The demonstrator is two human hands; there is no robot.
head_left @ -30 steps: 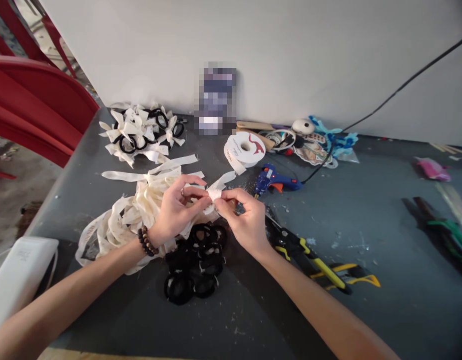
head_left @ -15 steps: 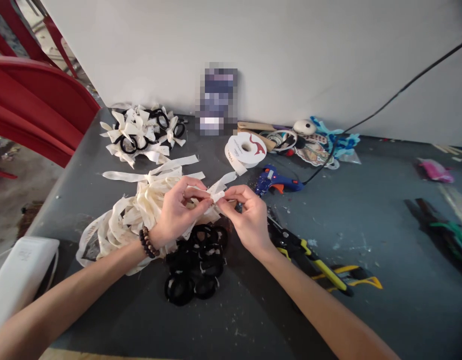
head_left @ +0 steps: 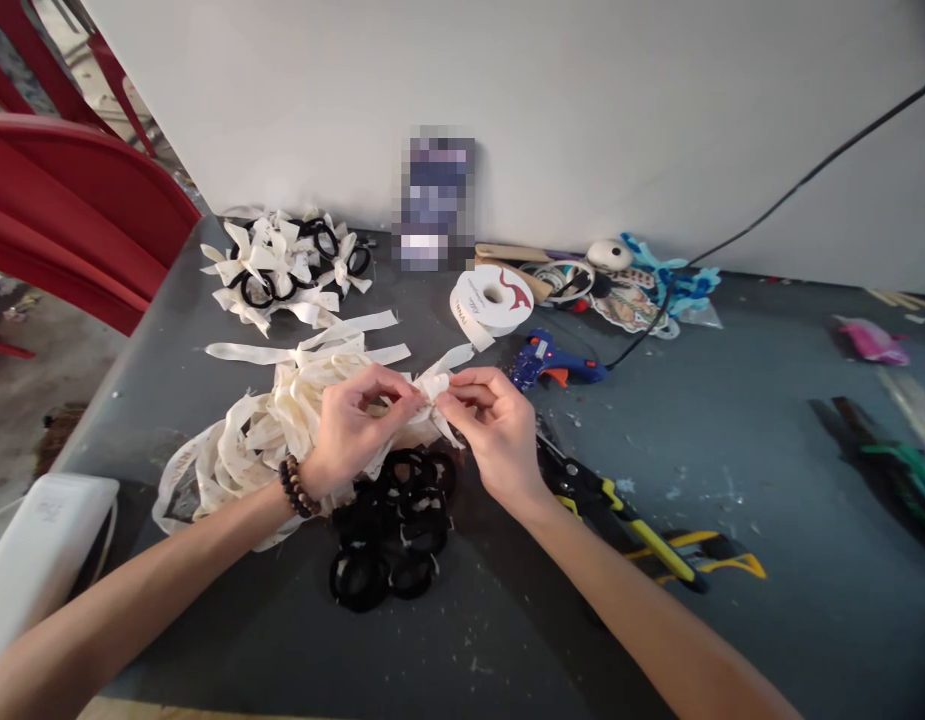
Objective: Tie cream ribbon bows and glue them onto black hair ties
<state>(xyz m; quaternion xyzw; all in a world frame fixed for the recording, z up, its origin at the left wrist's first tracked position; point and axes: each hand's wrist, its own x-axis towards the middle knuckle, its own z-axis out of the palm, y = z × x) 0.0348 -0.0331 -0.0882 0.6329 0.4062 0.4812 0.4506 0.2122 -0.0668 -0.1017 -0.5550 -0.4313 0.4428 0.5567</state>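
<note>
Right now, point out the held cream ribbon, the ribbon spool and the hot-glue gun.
Held cream ribbon (head_left: 435,384): head view, on its pinched middle.
Ribbon spool (head_left: 499,316): head view, on its white face, below the hole.
Hot-glue gun (head_left: 565,361): head view, on its blue body.

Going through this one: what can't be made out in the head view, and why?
Held ribbon, head view: pinched parts hidden by the left hand and right hand.
Phone, head view: screen contents lost to pixelation.
White box, head view: cut off by the left edge.
Ribbon spool, head view: finer print too small to read.
Green-handled tool, head view: blurred, and cut off by the right edge.
</note>
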